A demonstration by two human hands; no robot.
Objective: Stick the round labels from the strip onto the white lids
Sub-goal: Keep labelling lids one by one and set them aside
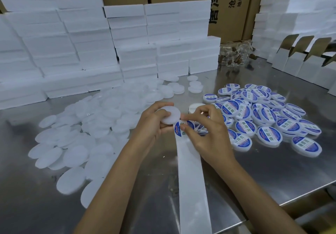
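Left hand (153, 122) pinching blank white lid (170, 115) above steel table (272, 175), thumb on top. Right hand (207, 133) pinching round blue-and-white label (181, 128) at top of backing strip (192, 188), just below lid, edges touching. Strip runs toward viewer between forearms. Heap of unlabelled lids (87, 133) left; pile of labelled lids (263, 117) right, partly hidden behind right hand. Stacked white foam boxes (72, 42) behind, cardboard cartons (227, 6) beyond, folded white cartons (300, 60) far right.

Your left hand (154, 122) holds a blank white lid (171, 115); your right hand (205, 128) pinches a round label (181, 130) on the strip (190, 175). Labelled lids (269, 117) right, blank lids (87, 133) left on desk (272, 175).
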